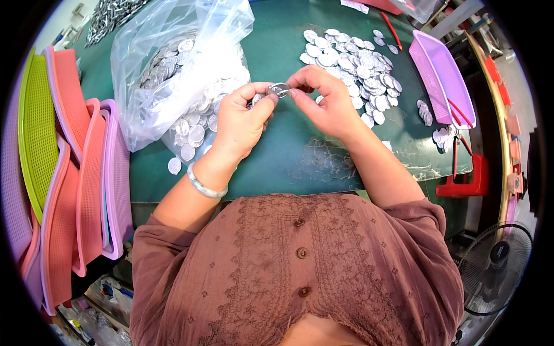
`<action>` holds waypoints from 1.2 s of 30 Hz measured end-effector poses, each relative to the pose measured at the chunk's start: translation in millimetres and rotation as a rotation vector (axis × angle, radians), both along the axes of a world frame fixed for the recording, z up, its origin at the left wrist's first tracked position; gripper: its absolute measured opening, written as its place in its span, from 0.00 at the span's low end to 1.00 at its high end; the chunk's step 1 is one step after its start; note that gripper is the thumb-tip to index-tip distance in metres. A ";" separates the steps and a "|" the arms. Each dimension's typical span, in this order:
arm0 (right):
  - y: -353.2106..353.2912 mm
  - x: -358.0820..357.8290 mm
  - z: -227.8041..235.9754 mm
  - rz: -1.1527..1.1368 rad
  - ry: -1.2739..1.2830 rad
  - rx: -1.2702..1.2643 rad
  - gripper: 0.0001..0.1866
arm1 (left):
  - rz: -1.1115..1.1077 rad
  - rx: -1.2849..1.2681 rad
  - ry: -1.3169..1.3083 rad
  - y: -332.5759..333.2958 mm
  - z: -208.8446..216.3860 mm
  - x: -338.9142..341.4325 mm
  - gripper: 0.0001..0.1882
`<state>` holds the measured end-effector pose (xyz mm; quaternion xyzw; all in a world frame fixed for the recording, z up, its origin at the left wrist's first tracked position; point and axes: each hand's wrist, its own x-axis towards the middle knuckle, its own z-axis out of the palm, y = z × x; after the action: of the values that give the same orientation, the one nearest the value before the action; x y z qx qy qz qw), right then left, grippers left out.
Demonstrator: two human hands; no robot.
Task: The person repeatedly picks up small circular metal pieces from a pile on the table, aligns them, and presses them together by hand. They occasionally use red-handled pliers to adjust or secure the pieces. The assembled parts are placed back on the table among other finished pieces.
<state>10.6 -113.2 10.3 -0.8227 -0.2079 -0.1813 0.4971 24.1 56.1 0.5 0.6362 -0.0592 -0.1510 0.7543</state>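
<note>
Over the green table, my left hand (pixel 242 118) pinches a round silver metal disc (pixel 279 89) between thumb and fingers. The thumb and index finger of my right hand (pixel 329 104) close together at the disc's right edge; whether they grip the disc or a tiny piece on it is too small to tell. Beyond my left hand, a clear plastic bag (pixel 130 109) lies open with many similar silver discs (pixel 196 130) spilling from its mouth. A loose pile of silver discs (pixel 363 72) is spread beyond my right hand.
Stacked pink, purple and green plastic baskets (pixel 86 173) stand along the left. A lilac basket (pixel 441 75), a small disc cluster (pixel 424 112) and a red pen (pixel 391 30) sit at right. Dark metal pieces (pixel 112 20) lie far left. A fan (pixel 497 268) stands lower right.
</note>
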 end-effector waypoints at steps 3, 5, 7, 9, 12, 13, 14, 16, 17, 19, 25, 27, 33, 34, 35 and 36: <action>0.2 0.2 -1.5 0.012 0.009 0.041 0.04 | 0.001 0.012 -0.082 -0.5 -3.1 -0.2 0.08; -0.5 0.3 -0.7 0.015 0.011 0.037 0.04 | 0.008 0.024 -0.117 -0.6 -3.3 -0.3 0.08; -1.1 0.7 -1.5 0.015 0.000 0.022 0.04 | 0.010 0.046 -0.149 0.0 -3.0 -1.2 0.08; -2.0 1.9 -2.9 0.019 -0.016 0.015 0.04 | 0.034 0.062 -0.248 -0.3 -7.9 0.3 0.08; -3.1 2.8 -3.9 0.024 -0.036 0.018 0.04 | 0.045 0.097 -0.343 0.0 -12.5 2.4 0.08; -3.1 2.6 -3.6 0.022 -0.033 0.022 0.04 | 0.044 0.110 -0.367 0.1 -12.8 2.8 0.08; -3.1 2.4 -3.4 0.019 -0.031 0.025 0.04 | 0.050 0.124 -0.384 0.0 -12.5 2.5 0.08; -3.9 3.3 -3.2 0.021 -0.053 0.013 0.04 | 0.064 0.154 -0.419 0.0 -11.3 1.2 0.08; -4.2 3.5 -3.0 0.021 -0.064 0.006 0.04 | 0.066 0.156 -0.477 0.0 -11.4 1.6 0.08; -3.7 2.8 -1.2 0.015 -0.070 0.013 0.04 | 0.070 0.159 -0.592 0.2 -11.8 3.0 0.09; -6.1 2.1 0.0 0.050 -0.050 -0.013 0.05 | 0.058 0.140 -0.557 -0.1 -11.5 2.2 0.08; -6.9 2.0 -0.1 0.062 -0.003 -0.003 0.05 | 0.043 0.093 -0.425 -1.1 -8.8 -0.4 0.08; -3.5 -1.5 0.9 0.083 0.314 0.189 0.06 | -0.005 -0.033 -0.094 -1.2 1.1 -3.5 0.09; -2.3 -1.9 2.2 0.099 0.373 0.244 0.06 | -0.014 -0.057 -0.056 -1.3 2.0 -3.5 0.10; -1.7 -2.2 2.8 0.116 0.432 0.299 0.06 | -0.024 -0.062 -0.033 -1.1 1.9 -3.3 0.10; -2.5 -1.9 3.0 0.121 0.475 0.304 0.06 | -0.033 -0.066 -0.010 -0.6 2.0 -2.7 0.10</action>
<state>8.7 -115.6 13.3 -0.7443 -0.1048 0.0173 0.6593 21.4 55.5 2.5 0.6107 -0.0784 -0.1583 0.7719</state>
